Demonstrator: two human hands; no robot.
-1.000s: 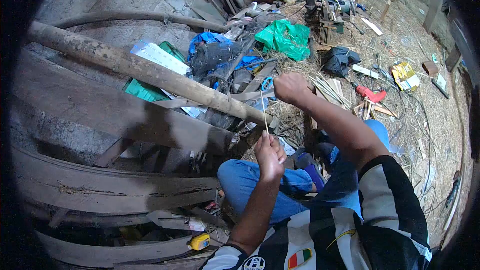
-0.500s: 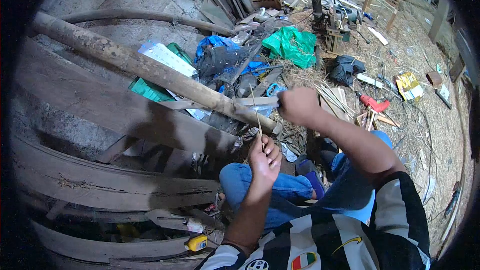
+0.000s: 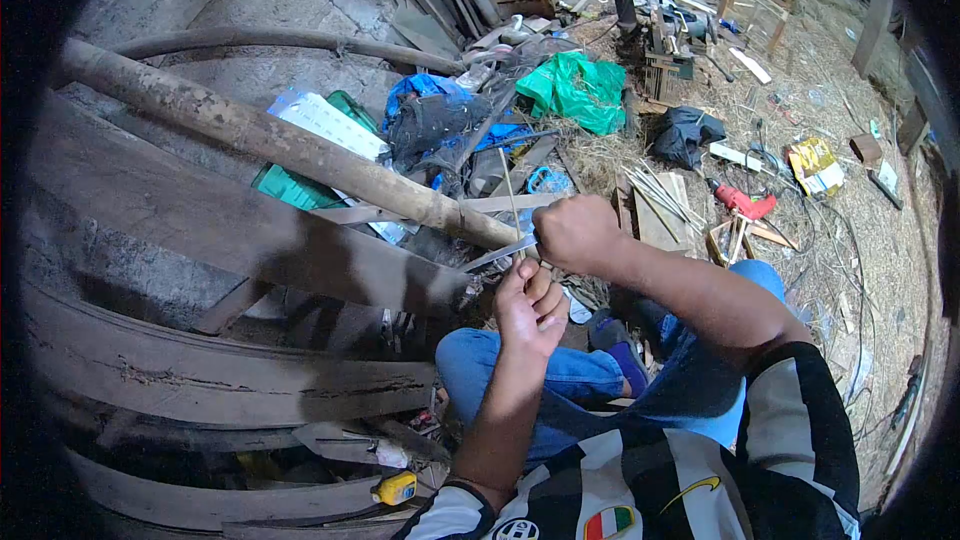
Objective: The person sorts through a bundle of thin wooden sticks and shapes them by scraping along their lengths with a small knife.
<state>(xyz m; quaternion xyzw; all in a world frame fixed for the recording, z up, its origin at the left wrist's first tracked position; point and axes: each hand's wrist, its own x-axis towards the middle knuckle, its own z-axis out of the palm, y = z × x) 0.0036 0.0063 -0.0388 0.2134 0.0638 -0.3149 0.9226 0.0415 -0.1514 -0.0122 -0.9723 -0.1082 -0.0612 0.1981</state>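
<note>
My left hand [image 3: 530,310] is closed on the lower end of a thin light stick [image 3: 511,190], which points up and away from me. My right hand [image 3: 577,233] is a fist just above and to the right of it, wrapped round the handle of a knife. The knife blade [image 3: 500,253] reaches out to the left across the stick, close to my left fingertips. Its handle is hidden inside my right fist. Beyond both hands the end of a thick wooden pole [image 3: 370,174] comes in from the left.
Curved planks [image 3: 230,380] lie at the left, with a yellow bottle [image 3: 396,487] below. Ahead are a green plastic bag [image 3: 575,90] and a black bag [image 3: 686,135]. A red drill [image 3: 742,200], thin sticks [image 3: 662,202] and cables lie on the straw-covered ground at the right.
My right hand and the knife have come back down toward my left hand, with the blade now near its fingertips. My left hand still holds the stick and has hardly moved.
</note>
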